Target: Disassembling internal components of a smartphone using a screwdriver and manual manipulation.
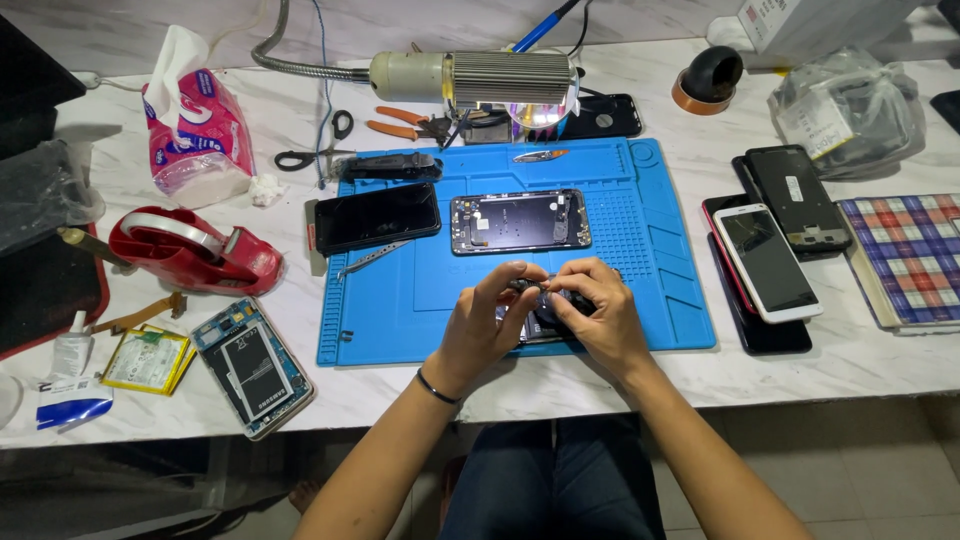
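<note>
Covering most of the view is a white marble table [620, 380], and at its centre lies a blue work mat [660, 290]. At twelve o'clock from the mat a lamp [480, 78] on a bendy neck hangs over the far edge. At ten o'clock sits a pink tissue pack [195, 125], and at nine o'clock a red tape dispenser [195, 250]. At three o'clock, off the mat, a stack of phones [770, 260] lies beside a checked notebook [910, 258].

On the mat, toward its far half, an opened phone frame [520, 221] lies flat, with a dark phone [377, 217] just beside it at its nine o'clock, overlapping the mat's left edge. At seven o'clock from the mat an opened phone body [250, 365] shows its battery, next to a loose yellow battery [145, 358].

At six o'clock on the mat, the left hand [480, 325] and right hand [600, 315] meet over a small dark phone part [545, 310]. Both hands are curled narrow, fingertips pinching it from either side; the left thumb and forefinger grip its upper edge, the right fingers wrap its right end. The part rests low above the mat's near edge; its detail is hidden by the fingers.

Scissors [315, 150] and orange pliers [405, 122] lie at eleven o'clock, tweezers [372, 258] at the mat's left.
</note>
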